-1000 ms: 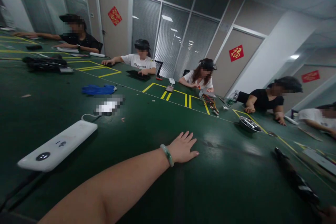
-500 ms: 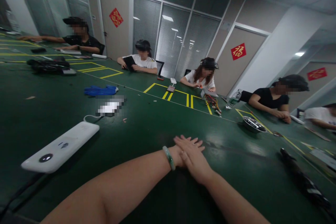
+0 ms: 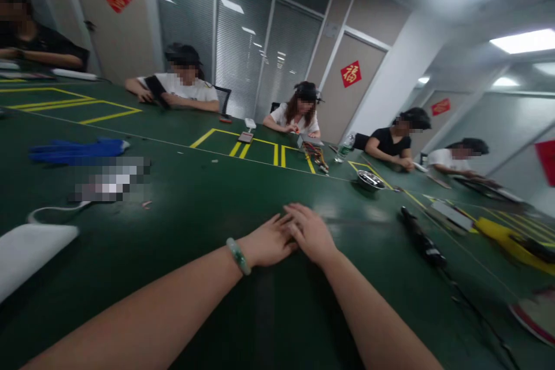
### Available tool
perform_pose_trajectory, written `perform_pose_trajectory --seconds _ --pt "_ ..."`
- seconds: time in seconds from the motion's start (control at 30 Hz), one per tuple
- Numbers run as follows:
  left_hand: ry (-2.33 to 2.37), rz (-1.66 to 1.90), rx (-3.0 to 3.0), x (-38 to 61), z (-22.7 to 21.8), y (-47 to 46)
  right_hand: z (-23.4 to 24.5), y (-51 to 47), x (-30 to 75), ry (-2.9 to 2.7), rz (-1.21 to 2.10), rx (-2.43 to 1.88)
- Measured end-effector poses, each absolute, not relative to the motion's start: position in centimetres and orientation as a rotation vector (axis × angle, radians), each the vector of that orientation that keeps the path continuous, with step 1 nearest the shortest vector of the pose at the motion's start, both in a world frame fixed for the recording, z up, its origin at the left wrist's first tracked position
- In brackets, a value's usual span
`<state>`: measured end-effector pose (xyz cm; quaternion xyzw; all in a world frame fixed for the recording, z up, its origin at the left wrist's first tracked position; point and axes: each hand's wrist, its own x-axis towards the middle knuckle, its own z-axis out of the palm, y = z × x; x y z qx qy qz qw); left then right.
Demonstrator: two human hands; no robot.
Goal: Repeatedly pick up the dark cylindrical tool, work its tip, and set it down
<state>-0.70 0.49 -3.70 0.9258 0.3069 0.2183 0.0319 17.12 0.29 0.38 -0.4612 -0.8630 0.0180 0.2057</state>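
Note:
My left hand point(image 3: 269, 242) lies on the green table point(image 3: 217, 312) with its fingers stretched out and holds no object. A green and white bangle point(image 3: 238, 256) circles its wrist. Coming in from the right, my right hand point(image 3: 313, 235) rests over the fingers of the left one, its own fingers extended and partly overlapping them. The left fingertips are partly hidden under it.
At left are a blue glove point(image 3: 78, 151), a blurred-out device and a white power bank point(image 3: 32, 254). A metal bowl point(image 3: 370, 180), a water bottle point(image 3: 344, 148) and a black umbrella-like object point(image 3: 422, 237) are toward the right. Several people sit around the table.
The view has turned to the right. My right hand has slid from the back of my left hand toward its fingertips, uncovering more of the left hand.

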Motion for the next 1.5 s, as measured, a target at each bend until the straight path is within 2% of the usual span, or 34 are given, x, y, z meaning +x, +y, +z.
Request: perform_pose_trajectory --seconds 0.07,0.17,0.23,0.33,0.8,1.03,1.2,1.5 --pt "0.900 0.562 2.814 -0.9 -3.4 0.9 0.5 1.5 23.4 -2.049 -0.212 -1.682" --pt "0.885 0.496 2.761 -1.1 -3.4 1.2 -0.1 1.1 34.1 -1.167 -0.522 -2.251" --pt "0.882 0.473 2.750 -1.2 -3.4 1.3 -1.1 -0.1 39.9 -0.661 -0.575 -2.447" --pt "0.889 0.465 2.744 -1.1 -3.4 1.2 -2.9 -1.3 45.1 -0.413 -0.518 -2.553" --pt "0.906 0.390 2.748 -0.9 -3.1 1.3 -3.5 -1.0 51.3 -0.380 -0.357 -2.588" --pt "0.917 0.459 2.737 -0.8 -3.0 1.1 -2.7 -1.1 49.8 -0.713 -0.366 -2.571" --pt "0.937 0.610 2.742 -0.4 -1.8 0.8 -1.9 0.7 43.1 -1.322 -0.349 -2.349" --pt "1.084 0.941 2.768 -0.1 -0.2 0.3 -3.1 3.8 19.4 -2.078 0.216 -1.577"
